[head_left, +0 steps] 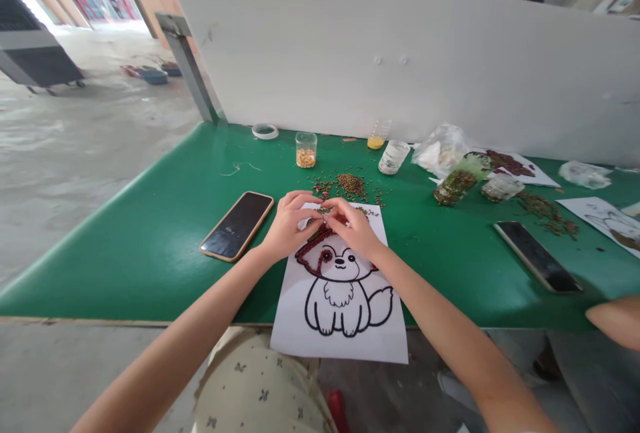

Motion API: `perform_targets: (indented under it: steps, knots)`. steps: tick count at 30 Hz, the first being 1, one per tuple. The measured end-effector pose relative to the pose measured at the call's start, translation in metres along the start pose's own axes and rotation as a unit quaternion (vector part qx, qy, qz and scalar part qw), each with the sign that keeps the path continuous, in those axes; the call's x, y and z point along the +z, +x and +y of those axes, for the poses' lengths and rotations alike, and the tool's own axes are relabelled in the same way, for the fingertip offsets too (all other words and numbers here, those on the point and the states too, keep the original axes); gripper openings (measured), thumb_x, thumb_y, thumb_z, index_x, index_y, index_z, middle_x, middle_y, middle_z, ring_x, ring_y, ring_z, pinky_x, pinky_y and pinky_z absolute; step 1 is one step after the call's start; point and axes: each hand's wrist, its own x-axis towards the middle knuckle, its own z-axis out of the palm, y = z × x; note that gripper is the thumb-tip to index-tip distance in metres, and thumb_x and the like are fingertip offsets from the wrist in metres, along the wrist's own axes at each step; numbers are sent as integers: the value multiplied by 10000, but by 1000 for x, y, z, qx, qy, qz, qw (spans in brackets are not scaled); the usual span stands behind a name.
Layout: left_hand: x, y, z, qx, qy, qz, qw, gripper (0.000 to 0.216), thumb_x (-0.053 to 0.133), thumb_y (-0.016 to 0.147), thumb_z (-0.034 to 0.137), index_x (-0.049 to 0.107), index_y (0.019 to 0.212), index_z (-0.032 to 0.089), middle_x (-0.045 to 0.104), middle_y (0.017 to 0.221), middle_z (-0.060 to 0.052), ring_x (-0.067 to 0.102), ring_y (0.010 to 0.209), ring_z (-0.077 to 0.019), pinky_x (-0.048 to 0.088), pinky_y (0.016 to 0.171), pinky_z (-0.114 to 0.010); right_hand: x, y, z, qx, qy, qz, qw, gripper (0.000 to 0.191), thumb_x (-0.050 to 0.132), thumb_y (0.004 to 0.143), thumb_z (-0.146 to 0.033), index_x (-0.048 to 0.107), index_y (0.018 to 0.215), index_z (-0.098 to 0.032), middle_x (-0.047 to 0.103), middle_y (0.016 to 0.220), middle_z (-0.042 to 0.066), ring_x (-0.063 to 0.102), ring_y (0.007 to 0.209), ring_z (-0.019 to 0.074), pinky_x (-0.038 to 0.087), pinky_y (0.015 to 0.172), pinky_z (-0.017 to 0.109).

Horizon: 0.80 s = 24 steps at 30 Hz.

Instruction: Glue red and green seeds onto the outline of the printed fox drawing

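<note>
The left hand (294,223) and right hand (354,228) meet over the top of the paper (290,336), fingers bent and tips close together; I can't tell if they pinch anything. It looks like little seeds are being put on the head of the drawn animal (340,306), and the next move seems to need gentle fingertips. The paper sits under both hands, and the seed pile (351,184) is just past them

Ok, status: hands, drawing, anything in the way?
Left hand and right hand at top of cartoon animal drawing, fingertips close together. Head partly filled reddish, body unfilled. Hands hide part of head; seed pile just beyond.
</note>
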Motion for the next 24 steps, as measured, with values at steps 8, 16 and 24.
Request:
perform_targets:
  steps: [8,16,24]
  knots:
    - [-4,0,7,-25,-34,4,999,137,596,806,255,693,712,229,586,1166,-38,451,1177,-240,325,1051,-470,-3,-1,0,-12,38,-30,999,237,518,886,-259,501,1122,-244,574,787,-10,562,716,141,475,694,307]
    - [-4,1,7,-40,-47,10,998,139,584,797,230,693,711,230,574,1167,-42,434,1201,-240,316,1067,-474,0,-1,-2,30,139,-45,989,208,542,876,-276,520,1080,-237,638,840,4,636,826,149,510,817,349]
    - [-8,1,8,-57,-52,26,997,120,585,799,234,691,742,231,569,1183,-43,433,1213,-242,313,1081,-479,-2,1,-1,72,215,-51,973,225,602,829,-303,548,1038,-239,659,812,-6,655,770,141,541,797,342]
